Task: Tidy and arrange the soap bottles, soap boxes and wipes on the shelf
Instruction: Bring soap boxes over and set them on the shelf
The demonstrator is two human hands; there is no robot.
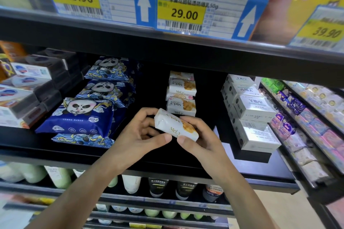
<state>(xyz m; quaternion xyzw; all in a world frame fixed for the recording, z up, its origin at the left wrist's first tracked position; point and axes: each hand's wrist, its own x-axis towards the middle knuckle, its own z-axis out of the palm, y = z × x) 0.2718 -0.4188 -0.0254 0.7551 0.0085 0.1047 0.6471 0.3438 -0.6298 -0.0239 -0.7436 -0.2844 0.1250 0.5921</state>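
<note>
— Which way is that soap box (176, 128) lying?

— Slanted. Its long axis runs from the upper left, near the middle of the frame, down to the lower right, with the "MeLy" lettering on the side facing us. It's held in the air just in front of the black shelf (167, 161), below the stack of matching MeLy boxes (182, 95).

— And the hands?

— Both reach up from the bottom of the frame. The left hand (141, 134) curls its fingers round the upper-left end, thumb laid along the near lower edge. The right hand (200, 138) pinches the lower-right end, thumb in front, fingers over the top. The two thumbs nearly meet.

— What's around it?

— Blue panda wipes packs (78, 117) stacked at centre left, dark and white boxes (28, 87) piled at far left, white-and-silver boxes (250, 113) stacked at right. Yellow price tags (183, 14) hang along the shelf edge above. Bottles and tubes (158, 186) stand on the lower shelf. Nothing sits between the held box and the stack behind it.
</note>
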